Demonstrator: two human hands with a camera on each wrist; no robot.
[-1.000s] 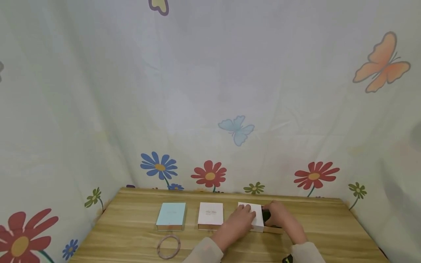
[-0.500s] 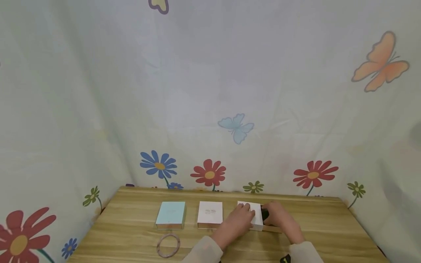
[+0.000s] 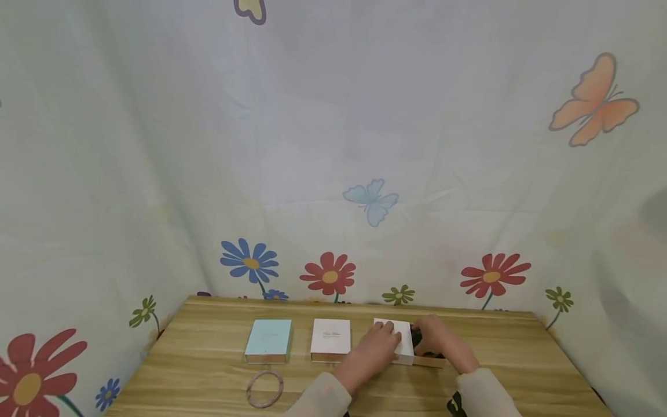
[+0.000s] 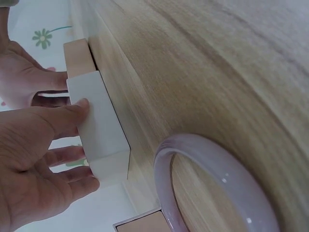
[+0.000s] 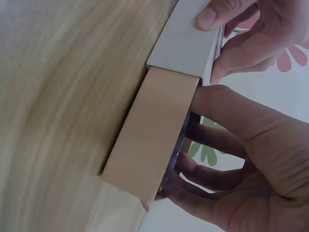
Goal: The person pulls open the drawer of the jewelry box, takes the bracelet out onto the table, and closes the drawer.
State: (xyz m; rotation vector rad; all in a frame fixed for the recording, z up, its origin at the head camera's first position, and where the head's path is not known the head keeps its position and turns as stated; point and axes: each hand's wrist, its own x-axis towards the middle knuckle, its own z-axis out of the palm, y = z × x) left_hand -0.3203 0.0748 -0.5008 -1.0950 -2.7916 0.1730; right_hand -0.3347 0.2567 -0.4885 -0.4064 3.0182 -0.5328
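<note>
My left hand (image 3: 376,346) grips the white outer sleeve of a slide-out box (image 4: 101,121), thumb on its near side and fingers on the far side. From the sleeve's right end a tan drawer (image 5: 149,130) sticks partway out. My right hand (image 5: 231,159) is at this drawer, its thumb over the rim. The curled fingers of that hand hold a dark glossy curved piece (image 5: 177,157) inside it, mostly hidden by fingers and drawer wall. In front, to the left, a pale lilac bangle (image 4: 224,179) lies flat on the table.
A light blue box (image 3: 268,336) and a pale pink box (image 3: 331,335), both closed, lie in a row left of the white one. The wooden table (image 3: 208,359) ends at a flowered curtain (image 3: 443,231) behind the boxes. A black item (image 3: 455,404) shows by the right sleeve.
My right hand has shifted slightly at the drawer, showing more of its dark inside. The left hand keeps its grip on the sleeve, and the head view has moved slightly.
</note>
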